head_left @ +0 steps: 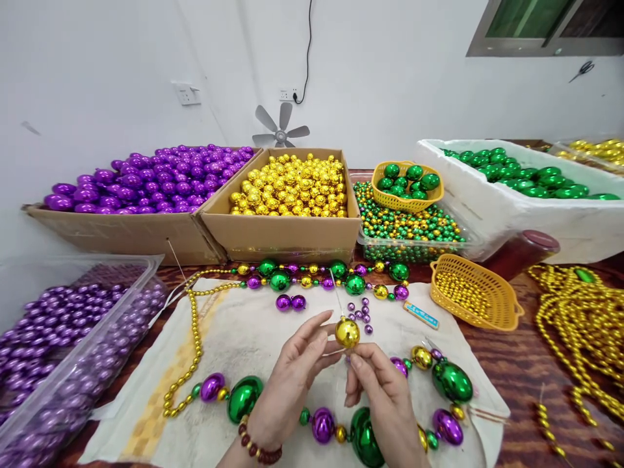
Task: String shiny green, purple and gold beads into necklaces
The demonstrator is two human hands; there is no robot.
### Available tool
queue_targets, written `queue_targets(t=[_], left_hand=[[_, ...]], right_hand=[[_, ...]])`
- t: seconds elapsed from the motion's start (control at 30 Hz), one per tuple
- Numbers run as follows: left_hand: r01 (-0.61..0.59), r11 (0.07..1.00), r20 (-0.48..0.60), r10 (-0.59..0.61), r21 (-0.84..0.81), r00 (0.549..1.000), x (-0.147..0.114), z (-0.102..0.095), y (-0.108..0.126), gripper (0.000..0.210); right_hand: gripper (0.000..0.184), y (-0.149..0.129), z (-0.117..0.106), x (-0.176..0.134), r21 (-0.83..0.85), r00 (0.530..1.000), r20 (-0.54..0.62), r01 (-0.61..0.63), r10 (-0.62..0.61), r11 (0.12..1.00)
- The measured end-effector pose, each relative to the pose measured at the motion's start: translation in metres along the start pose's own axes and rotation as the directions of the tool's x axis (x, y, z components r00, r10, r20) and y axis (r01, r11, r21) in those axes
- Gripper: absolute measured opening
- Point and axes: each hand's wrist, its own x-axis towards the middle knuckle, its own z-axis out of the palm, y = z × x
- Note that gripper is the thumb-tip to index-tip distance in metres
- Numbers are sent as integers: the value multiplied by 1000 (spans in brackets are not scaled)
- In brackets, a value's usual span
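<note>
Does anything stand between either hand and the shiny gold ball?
Nothing visible does: the gold ball is right at the fingertips of the left hand and right hand. The loose small purple beads lie on the cloth beyond it, out of the way.

Left hand (298, 367): forearm cut off by the bottom edge; hides a stretch of the bead strand (323, 426).
Right hand (383, 387): forearm cut off below; partly covers a large green bead (363, 439).
Gold ball (347, 333): far side hidden; the exact fingertip contact beneath it is too small to tell.
Blue packet (422, 315): print too small to read.
Red jar (524, 252): lower end hidden behind the yellow basket (504, 315).
Clear tub (124, 302): cut off by the left edge.
Window (550, 47): cut off at top and right.
</note>
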Motion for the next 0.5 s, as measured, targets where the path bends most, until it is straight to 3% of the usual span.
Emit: queue_targets(t=[0.13, 0.27, 0.33, 0.4, 0.5], left_hand=[[-64, 978, -77, 81, 198, 994, 17, -20, 20, 32], [-228, 856, -155, 332, 465, 930, 43, -45, 37, 23], [-266, 754, -65, 377, 601, 924, 56, -52, 34, 20], [-291, 634, 80, 340, 716, 937, 68, -51, 24, 16], [-364, 522, 226, 310, 771, 923, 86, -36, 10, 14]], right_hand=[[28, -8, -4, 2, 127, 999, 20, -31, 29, 991], [22, -14, -12, 0, 148, 999, -32, 30, -25, 989], [18, -14, -19, -3, 115, 996, -71, 71, -63, 991], [17, -11, -26, -8, 100, 991, -107, 86, -75, 991], [19, -2, -30, -15, 132, 987, -150, 76, -56, 988]])
